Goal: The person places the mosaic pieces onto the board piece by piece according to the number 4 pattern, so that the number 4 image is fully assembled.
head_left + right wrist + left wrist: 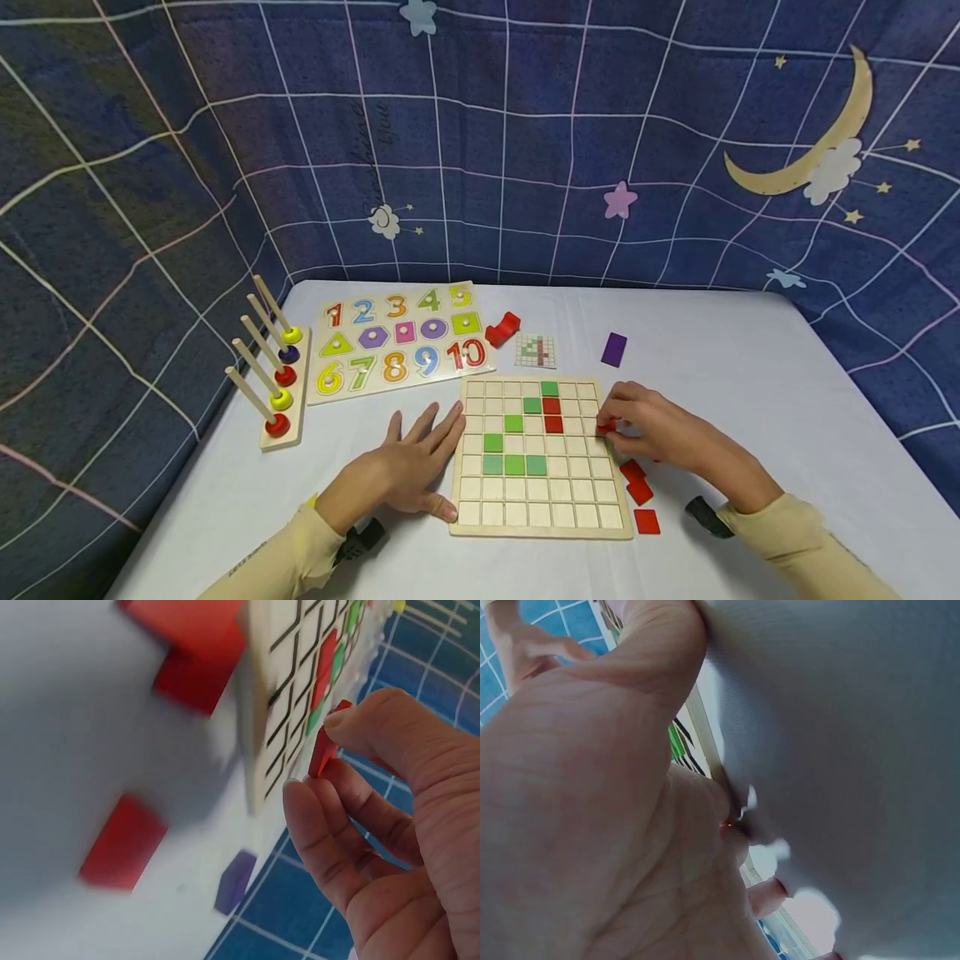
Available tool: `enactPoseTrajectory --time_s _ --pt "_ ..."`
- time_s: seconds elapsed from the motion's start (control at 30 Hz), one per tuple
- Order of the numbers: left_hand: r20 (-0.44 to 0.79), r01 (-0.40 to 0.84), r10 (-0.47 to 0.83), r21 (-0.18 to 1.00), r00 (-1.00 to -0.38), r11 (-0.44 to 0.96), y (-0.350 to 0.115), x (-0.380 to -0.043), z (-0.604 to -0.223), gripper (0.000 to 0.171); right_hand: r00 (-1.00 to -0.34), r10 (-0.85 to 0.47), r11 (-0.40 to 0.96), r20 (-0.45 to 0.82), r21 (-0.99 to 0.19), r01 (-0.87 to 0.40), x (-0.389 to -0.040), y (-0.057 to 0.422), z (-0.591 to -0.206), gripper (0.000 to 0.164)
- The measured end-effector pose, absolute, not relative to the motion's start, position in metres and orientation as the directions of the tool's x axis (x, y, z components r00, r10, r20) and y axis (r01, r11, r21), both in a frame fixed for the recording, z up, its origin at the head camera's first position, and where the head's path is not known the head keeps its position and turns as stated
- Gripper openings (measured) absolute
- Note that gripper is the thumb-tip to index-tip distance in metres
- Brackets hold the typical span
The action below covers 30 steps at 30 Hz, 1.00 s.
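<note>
A wooden grid board lies on the white table in the head view. Green tiles form a slanting line and a short row on it, and two red tiles sit in one column near the top. My left hand rests with spread fingers along the board's left edge. At the right edge, my right hand pinches a small red square tile between thumb and fingertips, tilted on edge in the right wrist view. Several loose red tiles lie beside the board's right side, below this hand.
Behind the board are a small pattern card, a red curved block and a purple block. A number-and-shape puzzle lies at the back left, beside a stand of pegs with coloured rings. A star-patterned curtain hangs behind.
</note>
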<state>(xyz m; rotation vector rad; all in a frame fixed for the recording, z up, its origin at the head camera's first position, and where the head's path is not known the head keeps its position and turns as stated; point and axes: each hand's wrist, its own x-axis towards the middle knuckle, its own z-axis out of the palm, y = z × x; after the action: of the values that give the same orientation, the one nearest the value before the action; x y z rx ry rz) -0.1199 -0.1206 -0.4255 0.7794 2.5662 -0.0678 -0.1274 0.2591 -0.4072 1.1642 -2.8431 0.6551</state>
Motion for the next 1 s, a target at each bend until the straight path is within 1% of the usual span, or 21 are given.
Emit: enactPoseTrajectory --time_s 0.07,0.27,0.47,0.57,0.73,0.83,1.0 --pt "-0.436 0.539 0.517 0.082 -0.737 0.838 -0.12 -0.12 -0.425 0.132 -0.705 -0.688 0.619 0.172 -0.368 -0.694 -0.129 0.253 -0.408 0.019" --pt "-0.443 0.536 0.514 0.084 -0.735 0.84 -0.12 -0.121 -0.427 0.133 -0.699 -0.704 0.613 0.126 -0.389 -0.688 -0.132 0.231 -0.414 0.013" --pt "-0.438 0.545 0.531 0.104 -0.726 0.832 -0.122 -0.122 -0.433 0.133 -0.65 -0.752 0.584 0.111 -0.345 -0.735 -0.134 0.211 -0.423 0.012" --pt "-0.436 0.546 0.534 0.109 -0.724 0.831 -0.122 -0.122 -0.431 0.133 -0.649 -0.753 0.59 0.11 -0.324 -0.739 -0.133 0.205 -0.425 0.012" --pt "-0.441 0.535 0.514 0.089 -0.736 0.84 -0.12 -0.12 -0.424 0.133 -0.658 -0.736 0.595 0.16 -0.312 -0.741 -0.128 0.2 -0.428 0.01" --pt "-0.441 0.533 0.509 0.079 -0.739 0.842 -0.12 -0.12 -0.422 0.133 -0.637 -0.744 0.585 0.203 -0.263 -0.767 -0.127 0.198 -0.43 0.01" --pt "-0.443 0.539 0.526 0.108 -0.726 0.835 -0.122 -0.122 -0.428 0.132 -0.597 -0.764 0.57 0.244 -0.177 -0.802 -0.126 0.198 -0.431 0.01"
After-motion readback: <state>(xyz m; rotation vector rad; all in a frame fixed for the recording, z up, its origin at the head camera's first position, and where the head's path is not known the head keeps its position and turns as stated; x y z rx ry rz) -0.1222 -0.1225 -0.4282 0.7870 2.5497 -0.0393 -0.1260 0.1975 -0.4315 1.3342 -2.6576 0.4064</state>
